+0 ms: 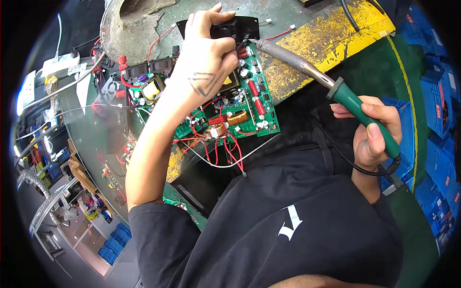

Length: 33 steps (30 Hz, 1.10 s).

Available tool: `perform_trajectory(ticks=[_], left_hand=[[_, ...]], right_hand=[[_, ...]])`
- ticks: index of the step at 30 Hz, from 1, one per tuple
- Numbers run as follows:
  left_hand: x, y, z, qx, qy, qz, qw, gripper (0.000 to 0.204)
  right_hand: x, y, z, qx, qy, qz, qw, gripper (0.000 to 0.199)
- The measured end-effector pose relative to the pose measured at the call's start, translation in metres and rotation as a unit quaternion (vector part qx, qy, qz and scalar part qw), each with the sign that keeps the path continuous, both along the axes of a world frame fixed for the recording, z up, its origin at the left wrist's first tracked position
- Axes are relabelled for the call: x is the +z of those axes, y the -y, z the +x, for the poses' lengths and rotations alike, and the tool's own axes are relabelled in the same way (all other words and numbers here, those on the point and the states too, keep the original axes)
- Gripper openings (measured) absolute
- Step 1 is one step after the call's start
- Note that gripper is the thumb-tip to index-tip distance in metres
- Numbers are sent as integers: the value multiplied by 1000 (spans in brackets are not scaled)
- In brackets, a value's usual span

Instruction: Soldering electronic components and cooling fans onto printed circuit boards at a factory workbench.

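My right hand (379,132) is closed round the green handle of a soldering iron (353,102). The iron's metal barrel slants up to the left, and its tip is at the lower right corner of a black panel (247,28). My left hand (211,53) grips this panel from above with bent fingers, holding it at the far edge of a green circuit board (266,108). Whether the tip touches a wire or the panel is too small to tell. Red capacitors, copper coils (237,116) and a yellow-wrapped transformer (151,90) stand on the board, with red wires looping off its near edge.
A worn yellow plate (331,41) lies at the bench's right side. Behind the board stands a crusted grey holder (134,29). More wired boards lie on the left, near a grey fan (110,86). Blue bins (439,101) line the right; the iron's black cord (345,161) hangs close to my body.
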<state>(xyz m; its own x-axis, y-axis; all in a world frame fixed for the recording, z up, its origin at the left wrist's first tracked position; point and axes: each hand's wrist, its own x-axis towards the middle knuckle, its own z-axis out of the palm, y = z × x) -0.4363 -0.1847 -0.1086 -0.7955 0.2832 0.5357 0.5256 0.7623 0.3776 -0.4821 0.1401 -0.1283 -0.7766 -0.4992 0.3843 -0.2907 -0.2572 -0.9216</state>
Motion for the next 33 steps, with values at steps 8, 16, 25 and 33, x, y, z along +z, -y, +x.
perform_trajectory(ticks=[8,16,25,33], left_hand=[[12,3,14,113,176,-101,973,8],[15,1,13,111,192,-101,970,8],[11,1,14,114,181,-111,971,8],[14,5,13,101,200,-67,972,4]], right_hand=[[2,-11,-2,-19,39,-18,999,35],[0,-24,-5,-44,88,-56,994,36],[-1,-35,-4,-69,110,-66,989,39],[3,-41,-5,-78,110,-64,989,40]])
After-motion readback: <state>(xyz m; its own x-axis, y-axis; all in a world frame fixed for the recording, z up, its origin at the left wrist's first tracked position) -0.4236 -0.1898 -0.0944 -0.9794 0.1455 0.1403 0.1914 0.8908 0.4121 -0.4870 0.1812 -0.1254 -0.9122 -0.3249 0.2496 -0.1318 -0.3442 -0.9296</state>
